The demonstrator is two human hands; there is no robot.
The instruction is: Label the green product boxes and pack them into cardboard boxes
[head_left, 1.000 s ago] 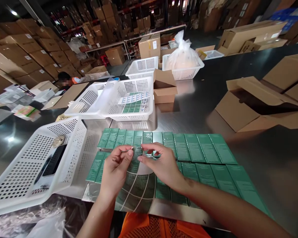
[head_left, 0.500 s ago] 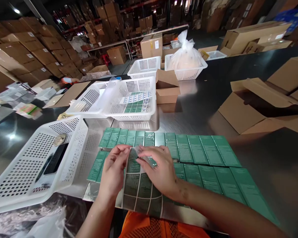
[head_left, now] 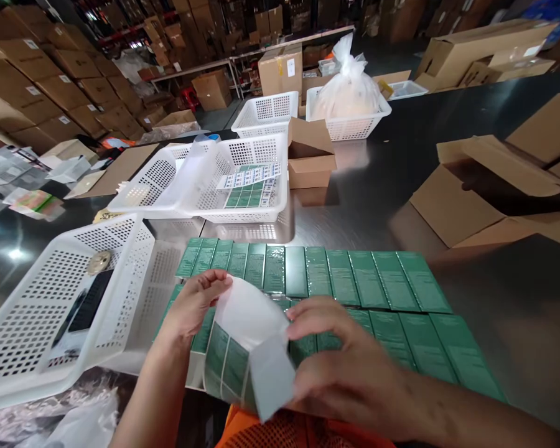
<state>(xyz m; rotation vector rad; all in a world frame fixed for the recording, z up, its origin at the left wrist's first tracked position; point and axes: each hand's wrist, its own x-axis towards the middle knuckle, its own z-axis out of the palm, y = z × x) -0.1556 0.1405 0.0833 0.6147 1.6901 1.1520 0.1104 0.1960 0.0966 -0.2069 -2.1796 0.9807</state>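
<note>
A sheet of green stickers (head_left: 233, 367) with a white backing is held up in front of me, its upper part bare white and curled. My left hand (head_left: 193, 308) pinches the top left corner between thumb and fingers. A pale flap (head_left: 273, 376), apparently the underside of a peeled sticker, folds across the sheet's right side. My right hand (head_left: 345, 361), smeared by motion, has its thumb and fingertips at the flap's right edge. Beneath the hands, two rows of shiny green boxes (head_left: 340, 277) lie side by side on the metal table; part of the nearer row is hidden.
At left, a white basket (head_left: 126, 292) holds a black object and a tape roll. Farther back, another white basket (head_left: 242, 214) contains sticker sheets, beside a small open carton (head_left: 310, 171). A large open carton (head_left: 457, 208) stands at right on the dark metal table (head_left: 368, 205).
My hands have moved apart, the right one toward me and rightward. The sheet's top now shows white backing, and a pale flap hangs by my right hand. The view has shifted slightly.
</note>
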